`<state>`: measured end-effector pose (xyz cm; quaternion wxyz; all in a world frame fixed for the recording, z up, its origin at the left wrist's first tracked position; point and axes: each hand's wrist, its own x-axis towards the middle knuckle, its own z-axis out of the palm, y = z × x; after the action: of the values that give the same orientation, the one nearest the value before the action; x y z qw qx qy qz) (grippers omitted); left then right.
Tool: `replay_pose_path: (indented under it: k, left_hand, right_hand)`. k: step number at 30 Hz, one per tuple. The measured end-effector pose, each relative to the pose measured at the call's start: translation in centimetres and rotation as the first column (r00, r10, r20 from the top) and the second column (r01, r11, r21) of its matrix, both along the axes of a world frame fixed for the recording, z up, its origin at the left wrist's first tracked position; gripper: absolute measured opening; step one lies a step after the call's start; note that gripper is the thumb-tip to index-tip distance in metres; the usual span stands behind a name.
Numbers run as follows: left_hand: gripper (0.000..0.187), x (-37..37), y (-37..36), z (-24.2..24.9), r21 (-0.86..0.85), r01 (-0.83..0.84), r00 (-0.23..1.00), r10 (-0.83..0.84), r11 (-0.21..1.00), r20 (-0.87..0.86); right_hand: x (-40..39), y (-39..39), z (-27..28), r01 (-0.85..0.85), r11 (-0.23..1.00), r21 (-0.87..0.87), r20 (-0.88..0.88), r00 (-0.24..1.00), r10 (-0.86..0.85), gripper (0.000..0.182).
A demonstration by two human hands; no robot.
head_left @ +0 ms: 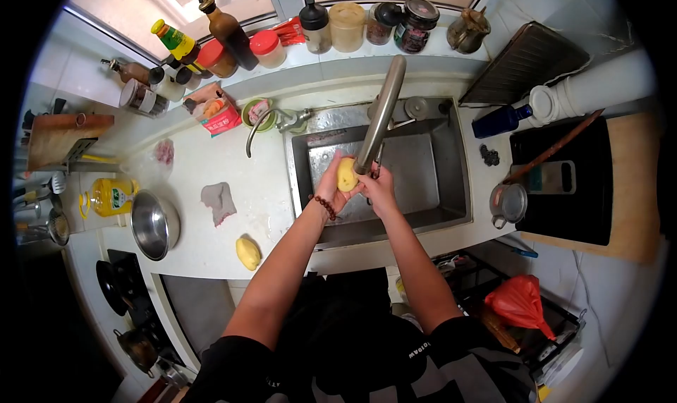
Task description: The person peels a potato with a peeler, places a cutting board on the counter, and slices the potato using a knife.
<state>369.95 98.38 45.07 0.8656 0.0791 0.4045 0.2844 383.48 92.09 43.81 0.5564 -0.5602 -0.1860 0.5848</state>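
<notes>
A peeled yellow potato (346, 175) rests in my left hand (330, 186), whose fingers curl around it over the sink (430, 216). A beaded bracelet circles that wrist. My right hand (379, 190) is closed at the potato's right side, thumb close to its surface. A thin, dark metal tool (377, 165) shows at its fingers; the tool's exact kind I cannot tell. The thick tap spout (384, 110) reaches down over the potato and partly covers the right fingertips. On the counter to the left lies a second peeled potato (247, 253).
Left of the sink are a grey cloth (218, 203), a steel bowl (154, 224) and an oil bottle (113, 196). A small curved tap (257, 129) stands at the sink's left corner. Jars and bottles line the windowsill. A small pot (508, 204) stands at right.
</notes>
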Motion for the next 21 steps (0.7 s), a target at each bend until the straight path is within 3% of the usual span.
replay_pose_path:
  k: [2,3,5,8,11,13,17,21]
  left_hand:
    - [0.052,-0.1,0.0,-1.9,0.159,0.12,0.987,-0.1,0.98,-0.129]
    - [0.052,-0.2,0.1,-1.4,0.158,0.116,0.987,-0.097,0.981,-0.128]
    - [0.055,-1.0,0.3,-0.3,-0.04,0.153,0.977,-0.157,0.987,-0.144]
    - [0.053,-2.9,0.1,-1.8,-0.037,0.102,0.995,-0.102,0.994,0.01]
    - [0.053,-3.5,-0.1,0.3,-0.05,0.057,0.998,-0.055,0.997,0.043]
    - [0.053,-3.3,-0.4,1.7,-0.04,-0.002,0.999,0.003,0.999,0.043]
    - [0.051,-4.0,-0.5,0.9,0.015,-0.076,0.997,0.076,0.997,-0.017]
    - [0.048,-5.1,-0.8,1.2,0.095,-0.084,0.996,0.081,0.992,0.031]
  right_hand:
    - [0.2,0.1,-0.6,0.048,0.999,-0.021,-0.002,0.999,-0.048,0.03]
    - [0.4,0.2,-1.1,0.101,0.994,-0.037,-0.006,0.995,-0.101,0.03]
    - [1.3,0.2,-2.0,0.119,0.99,-0.082,0.005,0.993,-0.119,0.029]
    - [2.5,-0.3,-2.8,0.082,0.984,-0.157,0.011,0.997,-0.081,0.027]
    - [4.1,-0.8,-5.1,0.007,0.978,-0.208,0.025,1.0,-0.002,0.028]
    - [6.2,0.1,-6.4,0.199,0.936,-0.291,0.233,0.963,-0.132,0.031]
    - [10.5,4.3,-7.0,0.507,0.854,-0.117,0.249,0.847,-0.469,0.026]
    - [11.7,8.8,-3.8,0.495,0.861,-0.117,0.056,0.869,-0.492,0.023]
